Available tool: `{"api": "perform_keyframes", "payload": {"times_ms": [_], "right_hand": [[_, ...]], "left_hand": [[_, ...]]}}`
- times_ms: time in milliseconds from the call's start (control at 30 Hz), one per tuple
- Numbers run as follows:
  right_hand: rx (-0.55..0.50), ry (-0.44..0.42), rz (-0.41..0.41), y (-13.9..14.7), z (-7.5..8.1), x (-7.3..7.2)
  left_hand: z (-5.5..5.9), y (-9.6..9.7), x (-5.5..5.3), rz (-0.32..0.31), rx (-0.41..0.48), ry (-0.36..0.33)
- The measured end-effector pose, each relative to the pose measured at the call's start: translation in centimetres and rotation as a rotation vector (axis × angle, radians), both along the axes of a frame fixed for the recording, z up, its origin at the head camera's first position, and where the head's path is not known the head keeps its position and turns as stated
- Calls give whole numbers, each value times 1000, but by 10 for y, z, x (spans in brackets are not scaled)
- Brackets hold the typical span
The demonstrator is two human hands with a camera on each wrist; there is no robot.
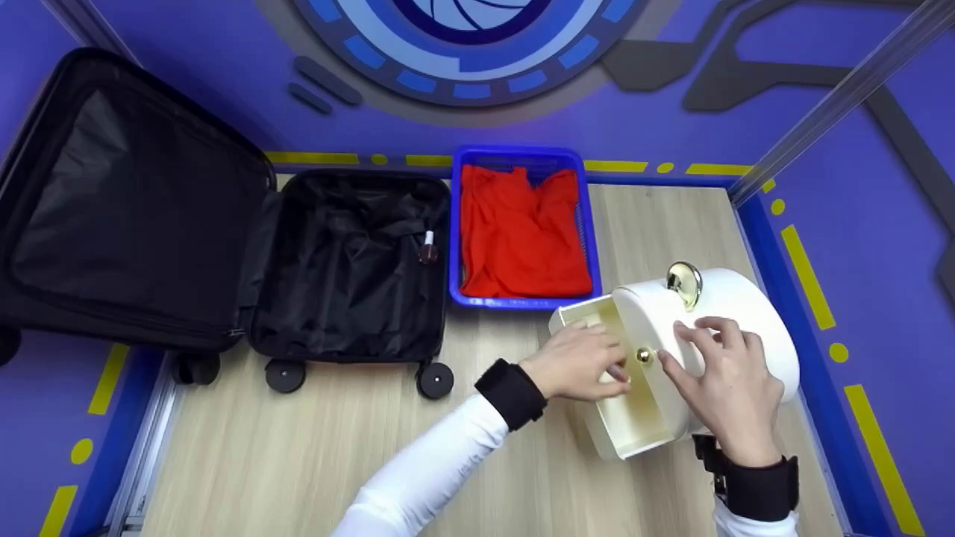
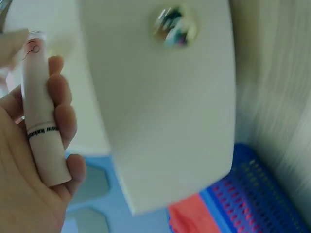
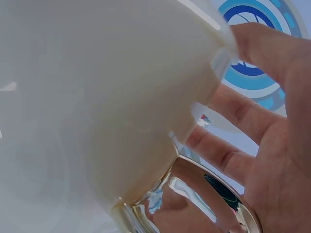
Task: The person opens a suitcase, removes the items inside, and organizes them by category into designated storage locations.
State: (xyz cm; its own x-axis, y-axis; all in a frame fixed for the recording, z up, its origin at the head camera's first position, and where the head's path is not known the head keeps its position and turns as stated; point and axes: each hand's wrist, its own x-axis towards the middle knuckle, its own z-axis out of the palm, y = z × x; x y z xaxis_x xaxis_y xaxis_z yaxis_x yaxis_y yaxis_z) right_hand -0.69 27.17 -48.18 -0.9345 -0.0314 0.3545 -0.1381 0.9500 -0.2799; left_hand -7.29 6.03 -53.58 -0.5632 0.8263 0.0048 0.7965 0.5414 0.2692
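In the head view, a white storage box stands at the right with its drawer pulled out. My left hand is over the drawer. It grips a pale lipstick tube, pinkish at one end with dark lettering round it, clearest in the left wrist view. My right hand is at the box's rounded top, fingers spread and slightly bent near its front edge. Beside the right hand, a gold handle stands up from the box. The drawer front carries a round gold knob.
A blue basket with red cloth stands behind the drawer. An open black suitcase lies at the left, with a small dark bottle with a white cap in it. Walls bound the wooden table at back and sides.
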Motion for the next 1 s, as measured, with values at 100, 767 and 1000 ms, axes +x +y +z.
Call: {"api": "perform_keyframes", "payload": {"times_ms": [100, 767, 1000], "right_hand": [[0, 4, -2, 0, 0, 0], [0, 11, -6, 0, -1, 0], [3, 14, 0, 1, -1, 1]], "left_hand": [[-8, 11, 6, -23, -69, 93], [-26, 38, 19, 76, -425, 4], [-27, 29, 19, 65, -213, 65]]}}
